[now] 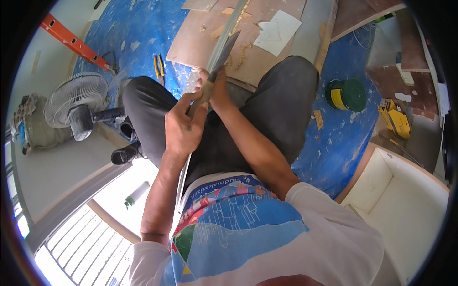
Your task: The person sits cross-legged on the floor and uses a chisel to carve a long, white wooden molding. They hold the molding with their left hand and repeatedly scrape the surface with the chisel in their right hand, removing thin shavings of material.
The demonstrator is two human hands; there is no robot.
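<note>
A long pale strip (217, 51) with a grooved face slants up from my lap, over the boards in front of me. Along it lies a dark tapered blade (226, 52) with a worn wooden handle (202, 97). My left hand (183, 127) is closed round the handle's lower end, thumb on one side and fingers on the other. My right hand (219, 93) is closed at the upper handle, close to where the blade starts. Its fingertips show left of the strip, and its palm side is hidden. Yellowish residue clings to the strip's far end.
Brown boards (188, 43) hold crumbs and white paper (278, 33). Yellow-handled pliers (159, 66) lie on the blue sheet (129, 28). A fan (76, 100) and orange ladder (74, 40) stand left. Right are a green tub (353, 95), yellow box (396, 121) and white open cabinet (405, 200).
</note>
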